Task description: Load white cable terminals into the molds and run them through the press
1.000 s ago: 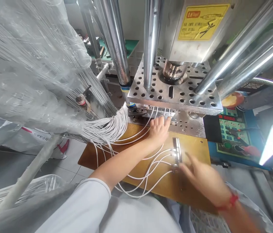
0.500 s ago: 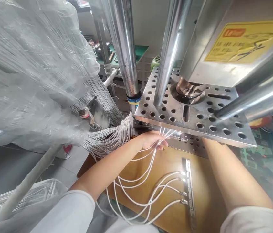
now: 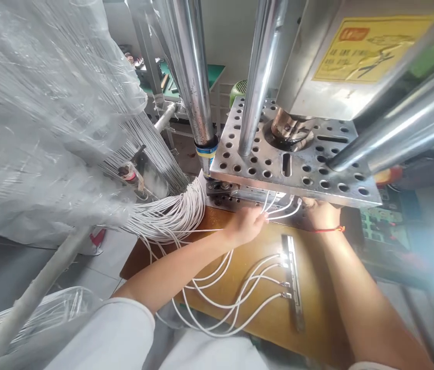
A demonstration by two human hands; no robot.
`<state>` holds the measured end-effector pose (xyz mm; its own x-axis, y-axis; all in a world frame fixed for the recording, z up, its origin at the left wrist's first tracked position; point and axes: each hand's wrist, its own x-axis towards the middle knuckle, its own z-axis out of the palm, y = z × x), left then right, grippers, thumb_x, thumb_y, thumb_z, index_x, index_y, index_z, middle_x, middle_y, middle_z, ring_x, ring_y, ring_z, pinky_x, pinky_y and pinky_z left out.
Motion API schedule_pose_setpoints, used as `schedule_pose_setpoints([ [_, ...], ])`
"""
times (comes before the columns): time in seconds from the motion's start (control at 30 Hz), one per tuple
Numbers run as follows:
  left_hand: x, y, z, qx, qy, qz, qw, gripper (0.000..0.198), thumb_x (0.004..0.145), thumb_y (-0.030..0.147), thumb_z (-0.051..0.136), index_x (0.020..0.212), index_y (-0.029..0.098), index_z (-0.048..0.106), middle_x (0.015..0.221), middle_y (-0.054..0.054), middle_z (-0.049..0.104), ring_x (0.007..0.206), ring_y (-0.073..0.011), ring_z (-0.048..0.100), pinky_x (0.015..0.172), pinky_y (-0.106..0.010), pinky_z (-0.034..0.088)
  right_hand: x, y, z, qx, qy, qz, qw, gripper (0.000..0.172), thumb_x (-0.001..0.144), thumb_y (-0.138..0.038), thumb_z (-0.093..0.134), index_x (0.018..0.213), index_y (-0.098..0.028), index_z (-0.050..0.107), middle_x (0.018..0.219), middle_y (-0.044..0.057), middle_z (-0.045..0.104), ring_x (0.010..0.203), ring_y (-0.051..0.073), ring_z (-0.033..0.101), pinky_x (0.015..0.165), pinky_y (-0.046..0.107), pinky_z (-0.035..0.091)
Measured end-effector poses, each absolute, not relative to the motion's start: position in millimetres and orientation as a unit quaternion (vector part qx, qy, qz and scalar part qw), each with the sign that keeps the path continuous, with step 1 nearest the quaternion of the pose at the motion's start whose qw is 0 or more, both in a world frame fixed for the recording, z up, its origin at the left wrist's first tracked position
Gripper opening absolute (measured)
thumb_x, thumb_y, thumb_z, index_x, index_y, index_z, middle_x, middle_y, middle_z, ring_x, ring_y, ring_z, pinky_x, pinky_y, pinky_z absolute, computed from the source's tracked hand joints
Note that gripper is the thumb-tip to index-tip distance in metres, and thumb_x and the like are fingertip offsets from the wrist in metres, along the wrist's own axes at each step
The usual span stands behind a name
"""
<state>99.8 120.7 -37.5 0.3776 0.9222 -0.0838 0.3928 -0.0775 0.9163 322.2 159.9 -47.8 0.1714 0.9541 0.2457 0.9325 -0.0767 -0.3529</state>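
My left hand (image 3: 246,224) is closed around several white cables (image 3: 281,208), just in front of the press. Their connector ends (image 3: 299,202) point up and away, close to the front edge of the perforated metal plate (image 3: 236,177). My right hand (image 3: 321,215) is beside those ends, partly beneath the plate edge, with its fingers curled in. What its fingertips grip, if anything, is hidden. Nearer to me, a narrow metal strip fixture (image 3: 293,277) lies on the brown board (image 3: 255,282). Several white cables with metal-tipped connectors (image 3: 285,284) run into its left side.
A thick bundle of white cables (image 3: 186,216) hangs at the left from plastic-wrapped hanks (image 3: 47,103). Steel columns (image 3: 193,77) and a press head with a yellow label (image 3: 374,49) rise around the plate. A green-topped table (image 3: 214,74) stands behind.
My right hand has come out from under the plate toward me. My left hand has closed more firmly on the cables, whose connector ends now show below the plate edge. The view has shifted slightly.
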Motion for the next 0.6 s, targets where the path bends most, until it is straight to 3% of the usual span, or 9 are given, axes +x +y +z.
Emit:
schedule_pose_setpoints([
  [0.1, 101, 108, -42, 0.617, 0.494, 0.297, 0.536, 0.045, 0.084, 0.042, 0.023, 0.075, 0.012, 0.054, 0.044, 0.005, 0.035, 0.038, -0.0060, 0.031, 0.044, -0.019, 0.027, 313, 137, -43, -0.756, -0.610, -0.014, 0.236, 0.058, 0.075, -0.061, 0.035, 0.082, -0.011, 0.063, 0.067, 0.011, 0.059, 0.068, 0.022, 0.054, 0.061, 0.030, 0.036],
  [0.27, 94, 91, -39, 0.691, 0.469, 0.335, 0.437, 0.036, 0.081, 0.040, 0.036, 0.065, 0.013, 0.053, 0.049, 0.002, 0.044, 0.047, -0.0068, 0.040, 0.050, -0.019, 0.030, 297, 124, -41, -0.759, -0.606, -0.002, 0.240, 0.063, 0.073, -0.066, 0.030, 0.076, -0.011, 0.062, 0.064, 0.010, 0.059, 0.059, 0.018, 0.051, 0.052, 0.025, 0.030],
  [0.43, 84, 90, -41, 0.524, 0.488, 0.382, 0.585, 0.040, 0.082, 0.044, 0.028, 0.067, 0.013, 0.049, 0.041, 0.007, 0.029, 0.034, -0.0040, 0.022, 0.039, -0.019, 0.020, 286, 113, -35, -0.770, -0.586, -0.028, 0.250, 0.061, 0.072, -0.067, 0.032, 0.071, -0.014, 0.062, 0.062, 0.009, 0.058, 0.056, 0.016, 0.049, 0.051, 0.025, 0.026],
  [0.6, 82, 77, -39, 0.613, 0.445, 0.390, 0.524, 0.034, 0.076, 0.043, 0.045, 0.061, 0.013, 0.051, 0.053, 0.002, 0.046, 0.046, -0.0052, 0.038, 0.044, -0.018, 0.025, 279, 110, -31, -0.770, -0.592, 0.019, 0.238, 0.057, 0.071, -0.065, 0.035, 0.064, -0.014, 0.060, 0.055, 0.006, 0.054, 0.050, 0.013, 0.044, 0.049, 0.023, 0.024],
])
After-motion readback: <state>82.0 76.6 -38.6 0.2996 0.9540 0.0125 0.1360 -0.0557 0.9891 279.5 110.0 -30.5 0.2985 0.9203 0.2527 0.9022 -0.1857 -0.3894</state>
